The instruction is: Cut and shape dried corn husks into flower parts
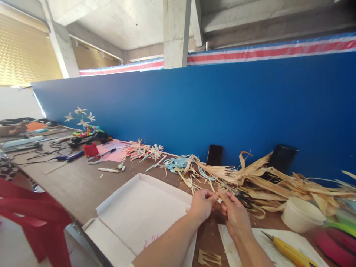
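Observation:
My left hand and my right hand meet over the table at the right edge of a shallow white box. The fingertips of both are pinched together on a small pale piece of dried husk, mostly covered by the fingers. Just beyond my hands lies a long heap of dried corn husk. Black-handled scissors lie beside my right hand, partly under the husk. Below the hands is a flat cut piece of husk, next to a white paper sheet.
A yellow-handled pointed tool lies on the sheet. At right stands a white tub. Behind are a phone, a light-blue cord bundle and husk flowers. Farther left are a red spool, cables and a red chair.

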`<state>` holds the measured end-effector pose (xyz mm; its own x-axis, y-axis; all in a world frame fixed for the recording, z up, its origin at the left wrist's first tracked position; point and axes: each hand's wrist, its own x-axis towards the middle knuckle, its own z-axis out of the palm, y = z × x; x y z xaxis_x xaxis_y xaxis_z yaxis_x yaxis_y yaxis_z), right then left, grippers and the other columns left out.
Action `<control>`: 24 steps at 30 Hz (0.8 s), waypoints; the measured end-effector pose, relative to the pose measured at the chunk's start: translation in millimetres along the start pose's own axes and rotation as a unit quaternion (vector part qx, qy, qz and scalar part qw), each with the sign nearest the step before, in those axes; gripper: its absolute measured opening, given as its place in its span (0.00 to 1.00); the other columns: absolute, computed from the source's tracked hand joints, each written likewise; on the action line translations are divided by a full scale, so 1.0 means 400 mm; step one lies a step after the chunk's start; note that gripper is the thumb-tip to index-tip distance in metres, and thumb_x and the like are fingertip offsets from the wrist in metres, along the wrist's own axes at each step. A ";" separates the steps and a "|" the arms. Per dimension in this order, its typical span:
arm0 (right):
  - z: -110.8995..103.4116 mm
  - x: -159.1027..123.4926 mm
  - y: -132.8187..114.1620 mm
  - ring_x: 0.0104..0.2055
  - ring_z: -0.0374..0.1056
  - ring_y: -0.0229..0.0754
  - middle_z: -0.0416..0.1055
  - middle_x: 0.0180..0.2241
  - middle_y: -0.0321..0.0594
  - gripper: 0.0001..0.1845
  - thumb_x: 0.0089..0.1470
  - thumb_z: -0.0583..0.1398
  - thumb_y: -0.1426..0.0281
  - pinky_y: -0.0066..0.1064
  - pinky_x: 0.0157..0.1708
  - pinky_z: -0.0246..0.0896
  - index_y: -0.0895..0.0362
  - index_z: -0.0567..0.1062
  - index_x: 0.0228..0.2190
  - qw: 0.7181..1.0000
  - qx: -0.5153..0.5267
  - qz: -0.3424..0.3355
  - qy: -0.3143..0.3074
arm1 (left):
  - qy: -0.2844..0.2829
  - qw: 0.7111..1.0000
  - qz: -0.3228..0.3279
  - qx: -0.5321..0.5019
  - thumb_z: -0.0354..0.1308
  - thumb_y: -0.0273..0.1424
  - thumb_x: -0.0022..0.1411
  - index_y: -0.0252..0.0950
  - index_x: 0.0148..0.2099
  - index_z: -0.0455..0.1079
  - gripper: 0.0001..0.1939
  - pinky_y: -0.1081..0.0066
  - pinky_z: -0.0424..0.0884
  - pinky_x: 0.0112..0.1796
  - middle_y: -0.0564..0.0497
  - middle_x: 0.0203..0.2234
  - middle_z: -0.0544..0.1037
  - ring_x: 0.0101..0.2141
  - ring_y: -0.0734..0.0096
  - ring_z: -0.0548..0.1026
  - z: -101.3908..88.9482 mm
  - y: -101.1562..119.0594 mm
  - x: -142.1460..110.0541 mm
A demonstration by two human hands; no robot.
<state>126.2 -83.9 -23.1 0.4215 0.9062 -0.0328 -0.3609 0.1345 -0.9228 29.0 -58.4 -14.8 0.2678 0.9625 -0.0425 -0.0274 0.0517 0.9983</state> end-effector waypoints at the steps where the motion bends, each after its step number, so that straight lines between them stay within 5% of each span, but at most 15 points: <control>1: 0.002 -0.002 -0.005 0.12 0.47 0.27 0.60 0.12 0.26 0.20 0.37 0.66 0.58 0.20 0.10 0.39 0.57 0.73 0.32 1.000 -0.003 0.006 0.004 | 0.011 1.000 0.003 0.008 0.56 0.35 0.51 0.33 0.25 0.65 0.10 0.77 0.59 0.21 0.55 0.17 0.69 0.17 0.80 0.62 -0.002 0.004 -0.001; 4: 0.002 -0.002 -0.017 0.15 0.53 0.28 0.72 0.26 0.35 0.24 0.40 0.63 0.55 0.20 0.10 0.44 0.54 0.73 0.39 1.000 0.002 0.023 0.017 | 0.036 0.999 0.009 0.025 0.56 0.32 0.51 0.33 0.26 0.67 0.07 0.78 0.59 0.21 0.55 0.16 0.69 0.18 0.79 0.63 -0.007 0.013 -0.006; 7: -0.003 0.001 -0.016 0.17 0.55 0.27 0.72 0.32 0.38 0.23 0.41 0.62 0.54 0.19 0.10 0.45 0.56 0.74 0.36 0.999 0.011 0.026 0.025 | 0.046 0.998 0.029 0.040 0.55 0.31 0.51 0.33 0.26 0.67 0.06 0.78 0.58 0.21 0.55 0.15 0.68 0.18 0.79 0.63 -0.010 0.013 -0.008; 13: -0.005 -0.001 0.004 0.13 0.46 0.26 0.54 0.11 0.24 0.16 0.37 0.66 0.60 0.18 0.11 0.37 0.57 0.73 0.28 0.997 -0.037 0.055 -0.037 | 0.079 0.987 0.083 0.115 0.55 0.34 0.52 0.33 0.27 0.69 0.09 0.76 0.60 0.25 0.53 0.20 0.71 0.23 0.76 0.66 -0.007 0.000 -0.012; 18: -0.011 0.003 0.005 0.13 0.45 0.27 0.53 0.10 0.24 0.16 0.33 0.68 0.61 0.21 0.12 0.36 0.58 0.73 0.24 0.999 -0.036 0.023 -0.024 | 0.063 0.976 0.130 0.164 0.54 0.33 0.53 0.34 0.31 0.72 0.09 0.74 0.62 0.31 0.51 0.26 0.75 0.29 0.72 0.69 -0.005 -0.011 -0.016; 24: -0.017 0.007 -0.007 0.12 0.45 0.28 0.52 0.09 0.24 0.18 0.33 0.67 0.58 0.23 0.13 0.36 0.57 0.74 0.24 0.996 -0.084 0.005 0.019 | 0.020 0.984 0.092 0.150 0.53 0.34 0.54 0.35 0.35 0.72 0.10 0.73 0.63 0.31 0.50 0.27 0.75 0.29 0.71 0.70 -0.009 -0.017 -0.013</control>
<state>133.9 -84.4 -23.2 0.4508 0.8910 -0.0543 -0.2226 0.0533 -0.9735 24.5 -62.7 -21.7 0.2461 0.9585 0.1438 0.2163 -0.1989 0.9559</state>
